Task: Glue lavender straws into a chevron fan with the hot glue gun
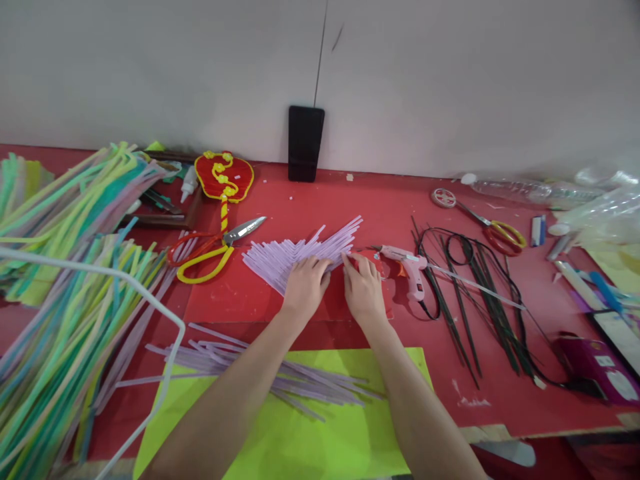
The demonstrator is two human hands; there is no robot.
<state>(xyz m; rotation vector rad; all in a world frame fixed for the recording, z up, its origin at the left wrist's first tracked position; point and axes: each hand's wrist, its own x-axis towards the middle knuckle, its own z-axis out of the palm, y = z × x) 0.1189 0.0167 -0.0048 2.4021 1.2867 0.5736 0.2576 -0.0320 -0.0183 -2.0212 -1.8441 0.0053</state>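
A fan of pale purple strips lies on a red sheet in the middle of the table. My left hand rests flat on the fan's lower part, fingers stretched out and pressing down. Just to the right, my right hand has its fingertips pressed on the fan's right edge, over the red sheet. A pink glue gun lies right of that hand, apart from it. Loose purple strips lie across a lime green sheet under my forearms.
Red and yellow scissors and a red ornament lie at the left. Stacks of coloured strips and a white wire frame fill the far left. Dark green wires, smaller scissors, a black phone and clutter stand right and back.
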